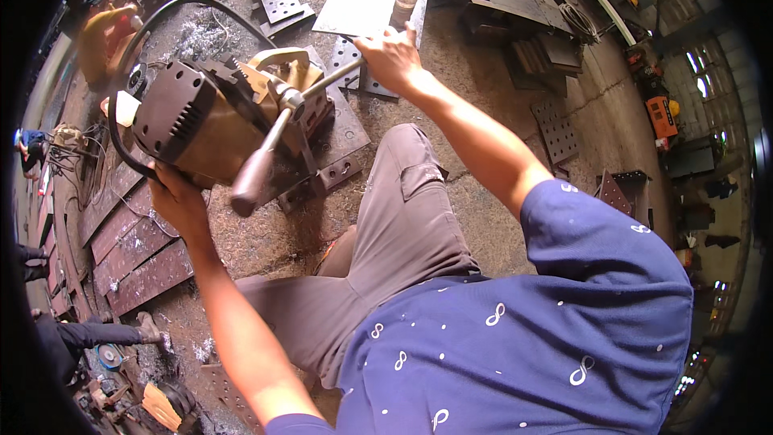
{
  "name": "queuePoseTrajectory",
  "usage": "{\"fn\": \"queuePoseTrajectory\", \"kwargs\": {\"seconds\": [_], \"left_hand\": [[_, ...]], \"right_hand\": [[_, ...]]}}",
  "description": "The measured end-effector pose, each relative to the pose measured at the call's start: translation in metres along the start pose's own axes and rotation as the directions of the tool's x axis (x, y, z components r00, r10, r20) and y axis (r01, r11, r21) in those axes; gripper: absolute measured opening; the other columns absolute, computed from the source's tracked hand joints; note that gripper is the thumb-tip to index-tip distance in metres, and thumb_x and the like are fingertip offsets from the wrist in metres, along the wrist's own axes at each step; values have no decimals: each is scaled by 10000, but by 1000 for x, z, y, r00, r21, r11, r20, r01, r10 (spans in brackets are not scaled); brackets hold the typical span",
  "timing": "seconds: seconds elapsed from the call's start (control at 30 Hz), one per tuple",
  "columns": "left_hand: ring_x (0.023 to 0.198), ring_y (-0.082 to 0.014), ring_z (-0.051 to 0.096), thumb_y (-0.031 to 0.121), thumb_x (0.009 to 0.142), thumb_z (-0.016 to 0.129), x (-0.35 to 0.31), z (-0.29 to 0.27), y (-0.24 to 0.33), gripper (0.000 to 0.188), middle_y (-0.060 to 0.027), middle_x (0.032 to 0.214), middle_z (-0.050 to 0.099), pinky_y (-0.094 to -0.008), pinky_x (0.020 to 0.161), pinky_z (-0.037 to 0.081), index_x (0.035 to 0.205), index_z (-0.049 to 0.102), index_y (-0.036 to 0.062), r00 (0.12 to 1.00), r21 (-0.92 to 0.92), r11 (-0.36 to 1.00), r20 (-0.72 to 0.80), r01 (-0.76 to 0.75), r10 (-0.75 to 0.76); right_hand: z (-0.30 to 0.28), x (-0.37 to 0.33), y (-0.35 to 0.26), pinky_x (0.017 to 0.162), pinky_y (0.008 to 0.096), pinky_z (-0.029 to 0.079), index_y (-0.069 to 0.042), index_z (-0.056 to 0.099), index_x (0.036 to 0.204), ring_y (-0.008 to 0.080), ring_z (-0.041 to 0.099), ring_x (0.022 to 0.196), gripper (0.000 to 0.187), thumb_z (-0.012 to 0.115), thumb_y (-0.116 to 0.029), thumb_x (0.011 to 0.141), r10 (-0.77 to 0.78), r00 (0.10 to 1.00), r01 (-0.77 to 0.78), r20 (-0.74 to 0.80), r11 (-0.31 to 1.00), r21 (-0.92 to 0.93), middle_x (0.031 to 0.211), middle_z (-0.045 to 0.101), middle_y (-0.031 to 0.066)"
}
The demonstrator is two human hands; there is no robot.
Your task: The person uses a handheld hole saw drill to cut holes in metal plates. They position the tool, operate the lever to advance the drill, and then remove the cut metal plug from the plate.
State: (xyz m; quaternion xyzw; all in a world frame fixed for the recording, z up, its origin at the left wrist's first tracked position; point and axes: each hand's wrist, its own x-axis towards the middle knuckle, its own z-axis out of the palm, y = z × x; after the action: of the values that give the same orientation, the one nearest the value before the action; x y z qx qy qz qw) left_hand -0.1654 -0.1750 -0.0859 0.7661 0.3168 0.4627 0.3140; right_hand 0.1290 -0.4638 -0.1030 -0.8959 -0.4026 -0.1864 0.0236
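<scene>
A magnetic drill (189,113) with a dark motor housing and tan body stands on drilled steel plates (342,125) in front of me. My left hand (179,200) grips the near lower end of the motor housing, beside the black cable; some of its fingers are hidden. With the arm stretched forward, my right hand (392,60) is closed around the far end of one spoke of the feed handle (334,78). Another spoke with a dark grip (256,173) points toward me and is free of both hands. The drill bit is hidden by the body.
A brown bottle (404,4) stands on a pale sheet (350,4) beyond my right hand. Metal shavings (197,36) litter the floor. Steel plates (149,270) lie at left, near another person's leg (105,334). Stacked metal (523,12) and a perforated plate (555,130) are at right.
</scene>
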Motion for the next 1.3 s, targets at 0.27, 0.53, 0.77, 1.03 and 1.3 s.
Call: {"fn": "queuePoseTrajectory", "kwargs": {"seconds": [0.27,0.53,0.77,1.03,1.3], "left_hand": [[724,-325,655,375,1087,445,-35,20,29,482,-223,820,671,-469,642,495,987,636,-55,998,-93,994,-9,-65,65],[888,-402,715,454,1085,438,-14,7,10,582,-298,976,711,-486,747,532,1119,647,-88,997,84,995,38,57,-60],[861,-439,684,404,1075,450,-34,20,21,501,-280,934,697,-505,754,511,1029,660,-48,994,21,994,35,-108,107],[800,-428,684,380,1074,439,-40,16,31,489,-253,864,701,-506,713,511,966,657,-44,992,74,989,8,-128,128],[781,-452,656,353,1080,453,-33,19,17,441,-244,854,679,-514,684,489,973,656,-24,992,24,992,45,-123,121]], "right_hand": [[9,24,17,1041,755,355,-123,638,1274,369,546,1305,333,589,-119,945,113,991,-114,66,993,17,1275,663,146],[6,-7,-5,1062,842,262,-150,614,1377,396,458,1377,466,571,-54,923,246,969,-244,7,960,133,1372,607,158],[20,25,14,1140,806,175,-178,589,1428,422,363,1457,507,630,-142,924,258,966,-258,6,966,0,1451,542,190],[56,-41,-68,1181,760,126,76,-25,1613,542,84,1545,1138,654,-524,925,293,936,-145,-194,826,545,1643,40,411],[111,-75,-52,1030,517,468,-33,553,1176,441,594,1139,214,549,-132,987,228,900,-411,371,726,551,1119,626,255]]}}
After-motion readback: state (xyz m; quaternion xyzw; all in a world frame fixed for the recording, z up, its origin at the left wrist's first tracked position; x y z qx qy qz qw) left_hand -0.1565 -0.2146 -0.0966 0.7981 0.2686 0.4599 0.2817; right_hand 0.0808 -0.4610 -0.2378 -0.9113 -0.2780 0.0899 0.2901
